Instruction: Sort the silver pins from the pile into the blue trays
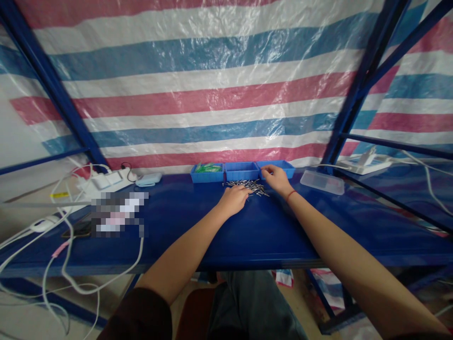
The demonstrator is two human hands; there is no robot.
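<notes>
A pile of thin, silvery and dark metal pieces [260, 190] lies on the blue table, too small to tell their exact kind. My left hand [233, 200] rests at the near left edge of this pile, fingers bent together against the pieces; what they pinch is hidden. Over the front rim of the right blue bin [287, 169] is my right hand [278, 179], its fingers curled down and drawn together, with any small piece in them not visible. The middle blue bin [242, 171] stands right behind the pile.
Green bagged material sits in the left blue bin [207, 176]. A clear plastic box [322, 182] lies to the right. Power strips [106, 182], white cables and a light blue case [149, 179] occupy the left. Blue metal posts [348, 113] frame a striped sheet behind.
</notes>
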